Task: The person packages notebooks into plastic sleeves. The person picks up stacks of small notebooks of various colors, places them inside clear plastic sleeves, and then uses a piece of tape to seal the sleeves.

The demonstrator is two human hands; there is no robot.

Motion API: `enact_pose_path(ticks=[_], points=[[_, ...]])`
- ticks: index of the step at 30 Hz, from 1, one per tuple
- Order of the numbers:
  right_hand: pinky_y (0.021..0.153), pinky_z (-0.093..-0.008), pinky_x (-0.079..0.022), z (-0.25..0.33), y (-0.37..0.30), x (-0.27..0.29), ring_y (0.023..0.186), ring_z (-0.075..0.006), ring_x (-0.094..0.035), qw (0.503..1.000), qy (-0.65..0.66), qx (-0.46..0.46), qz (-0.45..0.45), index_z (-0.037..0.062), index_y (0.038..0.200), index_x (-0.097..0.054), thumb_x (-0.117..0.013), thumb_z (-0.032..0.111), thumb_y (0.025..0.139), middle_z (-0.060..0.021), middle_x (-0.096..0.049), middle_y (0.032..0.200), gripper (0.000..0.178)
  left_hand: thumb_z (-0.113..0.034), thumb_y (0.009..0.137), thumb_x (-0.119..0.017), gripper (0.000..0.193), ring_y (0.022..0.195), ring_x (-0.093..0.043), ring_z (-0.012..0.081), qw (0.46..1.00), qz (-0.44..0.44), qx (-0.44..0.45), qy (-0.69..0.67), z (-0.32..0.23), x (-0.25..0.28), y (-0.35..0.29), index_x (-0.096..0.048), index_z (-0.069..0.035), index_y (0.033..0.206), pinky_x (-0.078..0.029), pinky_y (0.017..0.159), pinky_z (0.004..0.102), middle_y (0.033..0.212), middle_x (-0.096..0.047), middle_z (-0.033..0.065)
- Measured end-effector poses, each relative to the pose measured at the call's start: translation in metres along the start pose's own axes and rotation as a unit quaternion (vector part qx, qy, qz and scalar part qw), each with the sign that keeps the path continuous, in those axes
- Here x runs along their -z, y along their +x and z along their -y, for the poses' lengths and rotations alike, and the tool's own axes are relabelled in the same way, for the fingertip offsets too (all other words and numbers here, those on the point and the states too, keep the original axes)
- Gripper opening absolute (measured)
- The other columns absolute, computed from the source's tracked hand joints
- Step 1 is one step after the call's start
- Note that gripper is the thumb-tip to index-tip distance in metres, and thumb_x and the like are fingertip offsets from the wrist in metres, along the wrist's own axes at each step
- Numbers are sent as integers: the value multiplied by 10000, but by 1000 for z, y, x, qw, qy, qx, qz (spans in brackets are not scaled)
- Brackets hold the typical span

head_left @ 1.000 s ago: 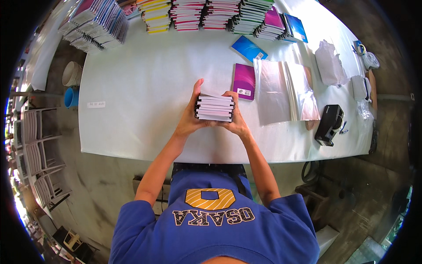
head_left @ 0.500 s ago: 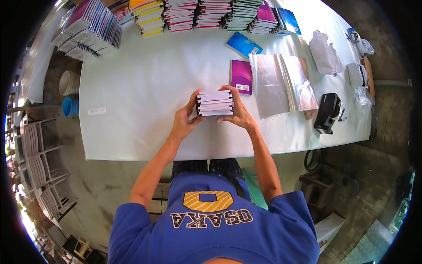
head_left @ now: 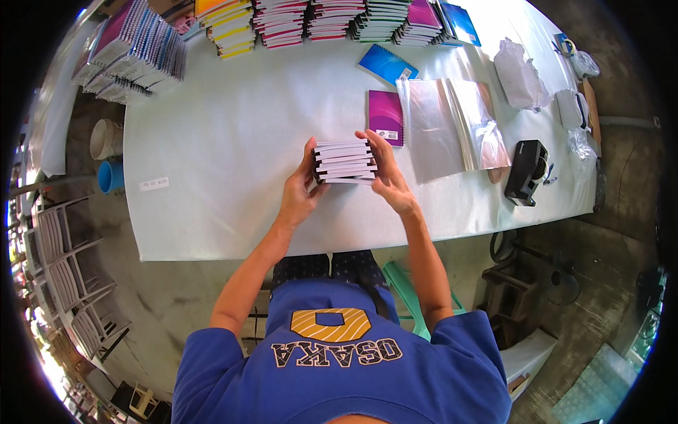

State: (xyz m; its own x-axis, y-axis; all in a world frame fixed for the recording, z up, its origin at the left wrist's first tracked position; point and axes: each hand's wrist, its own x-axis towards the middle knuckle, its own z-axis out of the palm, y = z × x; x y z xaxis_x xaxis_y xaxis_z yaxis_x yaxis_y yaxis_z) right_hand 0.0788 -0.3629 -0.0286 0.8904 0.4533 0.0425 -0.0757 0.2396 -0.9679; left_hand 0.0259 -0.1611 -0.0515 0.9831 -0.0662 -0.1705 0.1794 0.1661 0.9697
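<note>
Stack of small notebooks is between two hands, at near half of white table; whether it touches table, cannot tell. Left hand grips stack from 9 o'clock side, right hand from 3 o'clock side, fingers bent against edges. Counted from stack: purple notebook between 1 and 2 o'clock, blue notebook at 1, clear plastic sheets at 2, black tape dispenser at 3.

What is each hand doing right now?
Left hand: holding the left side of a notebook stack.
Right hand: holding the right side of the same stack.
</note>
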Motion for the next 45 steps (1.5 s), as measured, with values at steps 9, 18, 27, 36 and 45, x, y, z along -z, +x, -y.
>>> enact_pose_path(ticks=[9, 18, 27, 36, 45], points=[[997, -443, -378, -25, 5, 9, 1143, -312, -433, 926, -369, 76, 22, 106, 1345, -267, -931, 176, 547, -129, -392, 1215, 1041, 176, 763, -597, 959, 1276, -478, 220, 991, -3, -74, 115, 2, -4, 3, -146, -174, 1533, -416, 1042, 325, 1423, -442, 124], [939, -414, -404, -28, 8, 11, 1067, -295, -434, 937, -344, 57, 3, 107, 1225, -315, -958, 222, 479, -105, -395, 1146, 991, 220, 743, -597, 817, 1192, -547, 173, 997, 7, -27, 73, -4, 5, 2, -386, -129, 1451, -477, 1005, 317, 1322, -551, 91], [912, -423, -419, -19, 4, 3, 1045, -316, -441, 932, -354, 82, 8, 101, 1202, -330, -956, 225, 471, -122, -379, 1130, 971, 244, 761, -569, 734, 1134, -558, 135, 1000, 7, 11, 27, -9, 7, 0, -448, -83, 1407, -501, 982, 296, 1306, -563, 69], [921, -418, -410, -25, 8, 6, 1066, -308, -439, 933, -355, 65, -1, 97, 1221, -364, -947, 244, 493, -118, -402, 1133, 944, 231, 763, -573, 746, 1058, -595, 121, 994, -4, -36, 107, -2, 7, 3, -447, -106, 1416, -529, 913, 282, 1243, -602, 43], [973, -420, -431, -11, 4, -26, 1105, -306, -527, 970, -148, -183, -66, 20, 1308, -441, -905, 313, 615, -168, -565, 1092, 884, 99, 773, -637, 619, 1123, -599, 231, 985, 51, 150, 73, -31, 38, 3, -483, -18, 1361, -488, 952, 335, 1282, -588, 134]])
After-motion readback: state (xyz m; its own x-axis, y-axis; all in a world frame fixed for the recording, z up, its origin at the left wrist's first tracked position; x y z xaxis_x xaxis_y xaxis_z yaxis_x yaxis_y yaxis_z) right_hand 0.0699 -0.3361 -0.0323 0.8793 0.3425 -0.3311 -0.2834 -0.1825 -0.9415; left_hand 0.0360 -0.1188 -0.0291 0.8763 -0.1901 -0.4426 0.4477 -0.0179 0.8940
